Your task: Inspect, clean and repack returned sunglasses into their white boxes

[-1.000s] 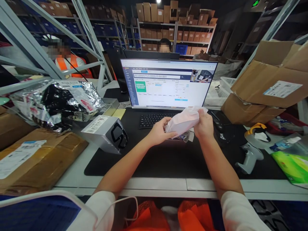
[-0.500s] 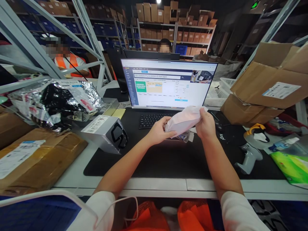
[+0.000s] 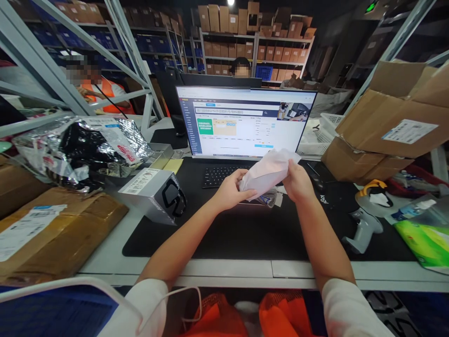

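A white, paper-like wrapped packet (image 3: 267, 174) is held up over the desk in front of the monitor. My left hand (image 3: 232, 191) grips its left end, thumb along the lower edge. On the right end, my right hand (image 3: 298, 181) pinches the wrapping near the loose upper corner. What the wrapping contains is hidden. Just behind and below the packet lies a small clear plastic bag (image 3: 269, 198), partly covered by it. The black keyboard (image 3: 220, 177) sits behind my left hand.
A grey box (image 3: 152, 194) stands left on the black mat (image 3: 224, 238). Farther left are a taped carton (image 3: 84, 229) and a silver bag (image 3: 94, 145). At right are a scanner (image 3: 363, 231), stacked cartons (image 3: 393, 112) and a mouse (image 3: 317, 181). The monitor (image 3: 245, 126) stands ahead.
The packet's right end has risen and its wrapping stands looser there. My right hand has shifted slightly down and left along it. My left hand stays almost in place.
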`<state>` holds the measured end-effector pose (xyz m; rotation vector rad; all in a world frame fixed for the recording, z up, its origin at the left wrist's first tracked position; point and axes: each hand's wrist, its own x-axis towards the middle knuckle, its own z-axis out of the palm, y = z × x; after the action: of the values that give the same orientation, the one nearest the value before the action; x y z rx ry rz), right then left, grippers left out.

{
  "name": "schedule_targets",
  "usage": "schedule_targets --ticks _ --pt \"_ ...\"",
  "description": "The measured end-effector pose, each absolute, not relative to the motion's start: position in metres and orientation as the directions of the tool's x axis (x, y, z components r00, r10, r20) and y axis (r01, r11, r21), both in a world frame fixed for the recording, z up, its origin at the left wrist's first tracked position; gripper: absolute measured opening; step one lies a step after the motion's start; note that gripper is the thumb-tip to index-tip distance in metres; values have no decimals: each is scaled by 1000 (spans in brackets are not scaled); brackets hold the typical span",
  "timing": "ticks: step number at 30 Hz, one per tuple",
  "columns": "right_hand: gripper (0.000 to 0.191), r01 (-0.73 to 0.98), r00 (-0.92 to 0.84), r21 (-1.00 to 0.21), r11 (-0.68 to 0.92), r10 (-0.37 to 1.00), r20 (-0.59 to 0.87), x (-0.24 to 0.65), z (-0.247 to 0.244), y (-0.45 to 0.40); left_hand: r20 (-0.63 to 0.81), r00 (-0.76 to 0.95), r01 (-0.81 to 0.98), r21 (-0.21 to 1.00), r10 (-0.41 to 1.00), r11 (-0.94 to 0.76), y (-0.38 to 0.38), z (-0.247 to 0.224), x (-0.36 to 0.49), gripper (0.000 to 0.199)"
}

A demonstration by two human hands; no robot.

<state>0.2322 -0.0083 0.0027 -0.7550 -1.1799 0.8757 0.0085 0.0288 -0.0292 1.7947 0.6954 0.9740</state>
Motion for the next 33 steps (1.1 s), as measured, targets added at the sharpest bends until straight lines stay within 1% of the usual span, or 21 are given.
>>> schedule_targets --ticks 3,7,10,15,18,21,24,27,29,31,33 --pt "51 -183 194 -840 510 857 478 223 1 -8 319 528 49 914 787 -403 28 -30 10 71" --pt "49 -147 277 -811 567 810 517 218 -1 -8 306 541 85 907 783 -413 27 -32 10 70" --pt "47 -155 271 -813 562 815 512 219 -2 -7 298 540 73 915 787 -397 27 -29 9 71" --pt "53 -125 230 -832 540 832 505 228 1 -8 326 520 70 905 789 -420 27 -25 7 68" --pt "48 -85 269 -797 598 784 559 238 7 -13 346 500 81 894 794 -440 30 -25 4 69" --pt "37 5 301 -725 689 691 658 246 13 -19 367 474 129 870 800 -476 33 -23 1 67" --pt "28 119 258 -664 738 623 738 253 17 -24 400 441 210 824 803 -526 35 -19 -3 63" --pt "26 301 195 -640 707 611 767 260 20 -28 437 424 272 774 793 -572 34 -15 -6 62" --pt "35 396 118 -648 650 664 738 265 22 -31 453 404 301 754 794 -584 35 -13 -8 62" --pt "43 462 -7 -661 591 749 663 270 24 -33 460 395 311 748 795 -587 36 -13 -9 62" --pt "40 530 -126 -644 551 802 583 272 26 -34 457 406 306 748 791 -589 37 -13 -11 62"
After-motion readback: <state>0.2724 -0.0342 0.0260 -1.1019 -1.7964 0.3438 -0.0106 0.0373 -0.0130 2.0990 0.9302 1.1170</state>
